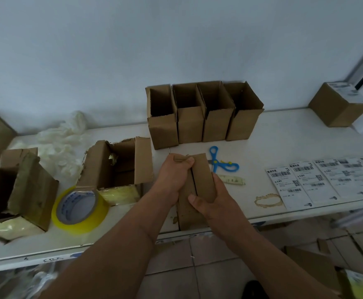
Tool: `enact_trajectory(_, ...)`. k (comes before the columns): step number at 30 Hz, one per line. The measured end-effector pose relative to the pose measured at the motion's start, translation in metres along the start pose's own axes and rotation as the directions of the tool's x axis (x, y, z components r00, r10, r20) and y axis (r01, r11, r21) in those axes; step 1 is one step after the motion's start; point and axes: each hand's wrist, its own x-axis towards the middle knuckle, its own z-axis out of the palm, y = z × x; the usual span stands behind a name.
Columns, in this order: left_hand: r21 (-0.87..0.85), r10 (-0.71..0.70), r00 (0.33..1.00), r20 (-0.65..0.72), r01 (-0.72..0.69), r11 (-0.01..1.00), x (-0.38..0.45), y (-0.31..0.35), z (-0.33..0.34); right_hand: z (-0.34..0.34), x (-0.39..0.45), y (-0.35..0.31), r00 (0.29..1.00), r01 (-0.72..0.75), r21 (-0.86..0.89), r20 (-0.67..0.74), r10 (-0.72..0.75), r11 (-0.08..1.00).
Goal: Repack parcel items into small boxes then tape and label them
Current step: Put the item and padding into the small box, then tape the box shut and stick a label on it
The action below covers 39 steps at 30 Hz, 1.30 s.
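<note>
Here the fingers [183, 161] of the left hand [172, 178] curl over the far end of a small box [202, 180] while the right hand [210, 197] grasps its near right side, at the bench [284, 137] front edge. Blue scissors [221, 161] lie just right; four open boxes [202, 124] stand beyond, tape roll [79, 209] at left, labels [327, 180] at right.

I see a white table [284, 134] against the wall. On it stand four open small boxes [202, 117] in a row at the back, a torn open parcel [116, 167] left of centre, a roll of yellow tape [79, 208], blue scissors [221, 162], a row of shipping labels [318, 182], and a labelled box [338, 104] far right.
</note>
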Motion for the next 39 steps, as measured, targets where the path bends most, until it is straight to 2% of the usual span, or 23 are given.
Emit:
enact_trajectory(7,0.078,0.049,0.997,0.057,-0.054,0.996,-0.011,0.006,-0.005,-0.006,-0.006,-0.013,1.000,0.008,-0.123,-0.009,-0.009,0.992)
enact_trajectory(10,0.203,0.147,0.986,0.077,-0.160,0.966,-0.019,0.008,-0.010,-0.009,-0.008,-0.019,0.999,0.031,-0.195,-0.029,-0.038,0.980)
enact_trajectory(13,0.308,0.281,0.956,0.087,-0.294,0.905,-0.037,0.013,-0.019,-0.009,-0.012,-0.029,0.992,0.117,-0.232,-0.028,-0.127,0.966)
enact_trajectory(16,0.397,0.428,0.901,0.078,-0.421,0.816,-0.059,0.020,-0.034,-0.009,-0.016,-0.037,0.976,0.176,-0.325,-0.062,-0.207,0.929)
enact_trajectory(20,0.577,0.540,0.841,-0.012,-0.435,0.691,-0.078,0.023,-0.068,-0.005,-0.024,-0.046,0.946,0.250,-0.558,-0.035,-0.323,0.791)
enact_trajectory(24,0.824,0.654,0.756,0.019,-0.382,0.418,-0.090,-0.004,-0.108,0.009,-0.043,-0.057,0.867,0.348,-0.761,0.039,-0.496,0.548)
enact_trajectory(26,0.875,0.655,0.755,0.035,-0.340,0.346,-0.098,-0.020,-0.127,0.019,-0.053,-0.061,0.842,0.368,-0.810,0.083,-0.532,0.456)
enact_trajectory(29,0.933,0.555,0.831,0.037,-0.228,0.279,-0.100,-0.042,-0.153,0.036,-0.064,-0.061,0.818,0.424,-0.823,0.169,-0.550,0.378)
enact_trajectory(31,0.944,0.475,0.880,-0.009,-0.150,0.295,-0.095,-0.057,-0.169,0.046,-0.073,-0.058,0.796,0.474,-0.807,0.223,-0.562,0.352)
enact_trajectory(34,0.952,0.414,0.907,-0.074,-0.060,0.301,-0.084,-0.081,-0.191,0.060,-0.083,-0.056,0.755,0.536,-0.778,0.268,-0.598,0.327)
enact_trajectory(36,0.954,0.403,0.910,-0.094,-0.033,0.297,-0.078,-0.088,-0.199,0.069,-0.086,-0.054,0.760,0.551,-0.774,0.310,-0.572,0.312)
enact_trajectory(39,0.956,0.315,0.942,-0.114,0.018,0.292,-0.069,-0.092,-0.204,0.077,-0.087,-0.049,0.780,0.563,-0.753,0.348,-0.520,0.342)
